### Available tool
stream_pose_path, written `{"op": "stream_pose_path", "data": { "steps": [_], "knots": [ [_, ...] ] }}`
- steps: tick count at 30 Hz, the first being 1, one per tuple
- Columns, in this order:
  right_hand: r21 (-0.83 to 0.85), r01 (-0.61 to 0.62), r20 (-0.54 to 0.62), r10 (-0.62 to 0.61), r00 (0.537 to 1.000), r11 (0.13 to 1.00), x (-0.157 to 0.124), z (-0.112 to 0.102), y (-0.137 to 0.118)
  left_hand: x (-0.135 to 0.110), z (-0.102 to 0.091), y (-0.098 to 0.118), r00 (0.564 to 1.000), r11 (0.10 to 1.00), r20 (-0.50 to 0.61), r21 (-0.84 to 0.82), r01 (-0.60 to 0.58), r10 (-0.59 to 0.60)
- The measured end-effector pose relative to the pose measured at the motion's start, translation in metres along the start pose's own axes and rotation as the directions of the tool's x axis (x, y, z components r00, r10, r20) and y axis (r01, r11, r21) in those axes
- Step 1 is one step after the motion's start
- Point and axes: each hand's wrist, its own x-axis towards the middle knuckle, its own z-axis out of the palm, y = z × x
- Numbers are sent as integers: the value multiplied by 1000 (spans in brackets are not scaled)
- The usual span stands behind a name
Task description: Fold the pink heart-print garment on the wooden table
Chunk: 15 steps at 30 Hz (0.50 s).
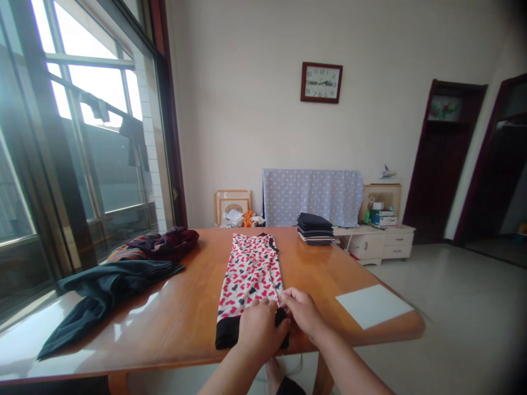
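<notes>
A long garment (pixel 252 280) with red and black hearts on a pale ground lies folded lengthwise on the wooden table, a black band at its near end. Part of that band is hidden under my hands. My left hand (pixel 261 326) rests on the cloth just above the band, fingers laid over it and thumb spread to the right. At the garment's right edge, my right hand (pixel 300 310) pinches the cloth between thumb and fingers.
Dark crumpled clothes (pixel 115 280) cover the table's left side. A stack of folded dark clothes (pixel 315 229) stands at the far right. A white sheet (pixel 373 306) lies near the right corner of the table (pixel 197 323). Beyond are a low white cabinet (pixel 399 241) and a window.
</notes>
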Motion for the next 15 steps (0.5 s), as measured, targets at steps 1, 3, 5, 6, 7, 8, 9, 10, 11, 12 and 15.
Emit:
{"op": "stream_pose_path", "data": {
  "steps": [1, 3, 5, 6, 7, 8, 9, 10, 11, 12, 15],
  "knots": [
    [11, -13, 0, 13, 1000, 1000, 0, 0, -1, 0, 1, 0, 1000, 1000, -4, 3, -2, 2],
    [29, -26, 4, 26, 1000, 999, 0, 0, -2, 1, 4, -2, 1000, 1000, -11, 1, -1, 1],
    [41, -27, 7, 27, 1000, 999, 1, 1, -2, 3, 8, -5, 1000, 999, -18, -26, 20, -20],
    [46, -26, 9, 26, 1000, 999, 1, 1, -2, 5, 10, -7, 999, 998, -18, -51, 42, -43],
    [50, -25, 10, 25, 1000, 998, 2, 1, -2, 7, 11, -9, 997, 994, -18, -83, 71, -73],
    [53, -25, 11, 24, 1000, 998, 2, 1, -2, 11, 12, -11, 994, 987, -18, -126, 104, -107],
    [54, -24, 12, 24, 1000, 998, 1, 1, -1, 14, 12, -14, 990, 974, -16, -185, 132, -137],
    [51, -22, 13, 22, 1000, 998, 1, 0, -1, 19, 10, -17, 987, 952, -14, -267, 153, -163],
    [42, -20, 15, 19, 1000, 999, 0, 0, -1, 23, 6, -22, 982, 915, -15, -367, 168, -187],
    [29, -16, 18, 15, 1000, 999, 0, -1, 0, 26, 0, -29, 978, 858, -21, -484, 172, -208],
    [-19, -10, 24, 10, 1000, 1000, -2, -3, 2, 26, -29, -63, 914, 561, -91, -812, 162, -396]
  ]
}}
